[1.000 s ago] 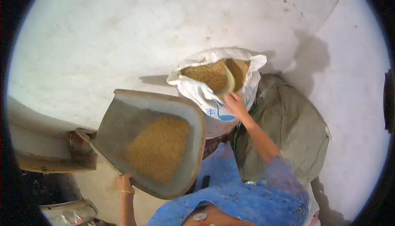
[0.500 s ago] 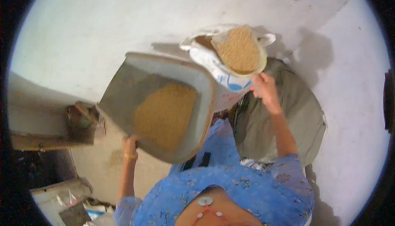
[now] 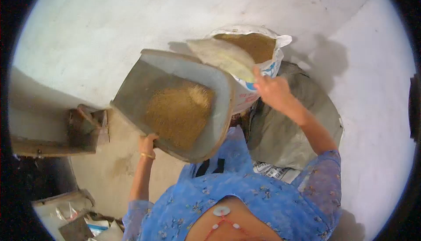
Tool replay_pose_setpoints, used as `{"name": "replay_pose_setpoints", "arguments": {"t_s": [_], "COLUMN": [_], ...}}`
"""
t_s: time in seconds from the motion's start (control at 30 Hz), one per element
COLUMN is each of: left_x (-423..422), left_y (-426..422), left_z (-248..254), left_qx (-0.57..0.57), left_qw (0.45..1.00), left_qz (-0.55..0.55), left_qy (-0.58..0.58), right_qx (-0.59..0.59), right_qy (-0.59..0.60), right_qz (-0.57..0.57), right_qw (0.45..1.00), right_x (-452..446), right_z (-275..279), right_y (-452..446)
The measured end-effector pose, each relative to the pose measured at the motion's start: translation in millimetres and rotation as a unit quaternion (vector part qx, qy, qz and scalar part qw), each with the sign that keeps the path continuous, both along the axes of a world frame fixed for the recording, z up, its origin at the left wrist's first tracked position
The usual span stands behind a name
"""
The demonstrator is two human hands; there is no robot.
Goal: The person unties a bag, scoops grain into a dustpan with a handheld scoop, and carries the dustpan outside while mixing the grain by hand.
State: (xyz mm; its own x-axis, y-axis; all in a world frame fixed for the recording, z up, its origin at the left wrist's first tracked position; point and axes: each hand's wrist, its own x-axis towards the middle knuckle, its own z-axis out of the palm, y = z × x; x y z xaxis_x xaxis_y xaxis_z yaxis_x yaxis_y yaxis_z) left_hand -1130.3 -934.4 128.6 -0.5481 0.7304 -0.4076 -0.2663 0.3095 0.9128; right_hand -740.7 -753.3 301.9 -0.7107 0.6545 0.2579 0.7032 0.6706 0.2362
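Note:
My left hand (image 3: 148, 143) is closed on the lower left rim of a big grey pan (image 3: 142, 76), in which a heap of grain (image 3: 177, 116) lies. My right hand (image 3: 274, 91) grips the handle of a pale scoop (image 3: 221, 57). The scoop is tipped over the pan's upper right edge, its underside towards me, so its inside is hidden. Right behind it stands an open white sack (image 3: 280, 59) with grain (image 3: 256, 46) in it.
A grey-green covered bundle (image 3: 285, 131) stands right of the sack, with printed packaging (image 3: 276, 172) below it. At the left is a wooden-edged ledge (image 3: 52, 149). Packets (image 3: 96, 225) lie at the lower left. A whitish wall (image 3: 131, 13) rises behind.
The scoop dug into the sack, came up full of grain, then swung left and turned over at the pan. A lighter patch now tops the pan's heap. The pan has shifted up and right.

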Motion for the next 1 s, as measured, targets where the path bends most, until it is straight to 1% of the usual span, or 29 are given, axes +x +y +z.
{"name": "replay_pose_setpoints", "arguments": {"t_s": [0.03, 0.07, 0.1, 0.13, 0.17, 0.2, 0.23, 0.27, 0.3, 0.33, 0.4, 0.43, 0.47, 0.5, 0.53, 0.57, 0.6, 0.63, 0.7, 0.73, 0.8, 0.83, 0.87, 0.9, 0.93, 1.0], "left_x": [-2.5, -1.2, 0.4, 2.4, 3.2, 2.1, 3.4, 5.5, 5.7, 5.1, 2.4, 1.4, 3.4, 1.1, 0.4, 1.2, 1.7, 2.2, 2.3, 7.0, 7.2, 2.7, 0.3, 1.5, 2.8, 3.8], "left_y": [3.5, 7.9, 8.6, 9.7, 10.5, 11.2, 10.9, 9.3, 7.6, 8.9, 8.4, 9.3, 12.2, 12.6, 13.2, 12.8, 13.7, 13.1, 14.6, 14.8, 14.8, 10.0, 8.6, 10.2, 10.8, 13.2], "left_z": [-4.9, 0.2, 11.3, 15.7, 10.9, 5.8, 1.7, 2.8, 8.0, 10.1, -0.8, -6.2, 4.2, 3.7, 4.0, 4.9, 4.8, 5.0, 9.5, 10.0, 5.1, -4.3, -9.7, -10.5, -10.4, -9.0], "left_qx": [-0.008, -0.001, -0.039, -0.077, -0.072, -0.06, -0.049, -0.044, -0.044, -0.046, -0.063, -0.082, -0.107, -0.108, -0.11, -0.111, -0.111, -0.12, -0.129, -0.125, -0.124, -0.123, -0.121, -0.12, -0.12, -0.119], "left_qw": [1.0, 1.0, 0.999, 0.997, 0.997, 0.997, 0.996, 0.996, 0.997, 0.998, 0.997, 0.995, 0.992, 0.992, 0.991, 0.989, 0.988, 0.989, 0.988, 0.988, 0.988, 0.986, 0.984, 0.984, 0.981, 0.978], "left_qz": [0.011, 0.002, 0.004, 0.008, 0.005, 0.041, 0.079, 0.08, 0.062, 0.042, 0.05, 0.058, 0.054, 0.052, 0.068, 0.087, 0.089, 0.081, 0.076, 0.083, 0.086, 0.105, 0.125, 0.128, 0.143, 0.159], "left_qy": [-0.02, -0.024, -0.008, 0.009, 0.006, 0.009, 0.012, 0.011, 0.018, 0.025, 0.018, 0.01, 0.033, 0.032, 0.042, 0.052, 0.052, 0.039, 0.027, 0.036, 0.043, 0.038, 0.033, 0.034, 0.046, 0.06], "right_qx": [0.006, 0.041, 0.075, 0.08, 0.048, 0.015, 0.019, 0.004, -0.01, -0.007, -0.023, -0.026, -0.06, -0.09, -0.091, -0.209, -0.321, -0.321, -0.441, -0.44, -0.48, -0.479, -0.493, -0.503, -0.503, -0.504], "right_qy": [-0.002, -0.015, -0.028, -0.032, -0.074, -0.113, -0.114, -0.179, -0.241, -0.237, -0.175, -0.176, -0.141, -0.107, -0.107, -0.069, -0.032, -0.032, 0.111, 0.112, 0.193, 0.194, 0.273, 0.349, 0.349, 0.454], "right_qz": [-0.009, -0.046, -0.081, -0.086, -0.124, -0.16, -0.161, -0.136, -0.11, -0.112, -0.124, -0.125, -0.116, -0.107, -0.107, -0.199, -0.289, -0.287, -0.325, -0.322, -0.301, -0.302, -0.331, -0.355, -0.353, -0.353], "right_qw": [1.0, 0.998, 0.993, 0.993, 0.988, 0.98, 0.98, 0.974, 0.964, 0.965, 0.976, 0.976, 0.981, 0.984, 0.984, 0.955, 0.901, 0.902, 0.829, 0.831, 0.801, 0.801, 0.757, 0.706, 0.707, 0.644], "right_x": [13.1, 26.4, 38.1, 48.9, 58.3, 67.1, 76.2, 84.4, 87.9, 93.6, 102.3, 107.1, 110.4, 109.6, 108.7, 102.1, 96.8, 95.7, 84.3, 88.4, 99.7, 102.9, 104.8, 100.9, 98.6, 80.0], "right_z": [12.1, 26.2, 37.0, 42.1, 43.7, 42.4, 34.4, 22.8, 20.2, 17.7, 13.2, 9.5, 4.6, 2.3, 0.9, 2.8, 3.6, 5.7, 25.2, 15.8, -15.1, -39.2, -66.4, -76.5, -84.3, -87.6], "right_y": [11.4, 20.9, 29.5, 42.2, 56.1, 68.9, 83.2, 100.7, 114.4, 125.0, 133.0, 139.0, 145.1, 150.0, 161.5, 174.3, 182.2, 184.1, 175.4, 176.5, 181.2, 180.4, 180.4, 177.6, 174.0, 161.7]}}
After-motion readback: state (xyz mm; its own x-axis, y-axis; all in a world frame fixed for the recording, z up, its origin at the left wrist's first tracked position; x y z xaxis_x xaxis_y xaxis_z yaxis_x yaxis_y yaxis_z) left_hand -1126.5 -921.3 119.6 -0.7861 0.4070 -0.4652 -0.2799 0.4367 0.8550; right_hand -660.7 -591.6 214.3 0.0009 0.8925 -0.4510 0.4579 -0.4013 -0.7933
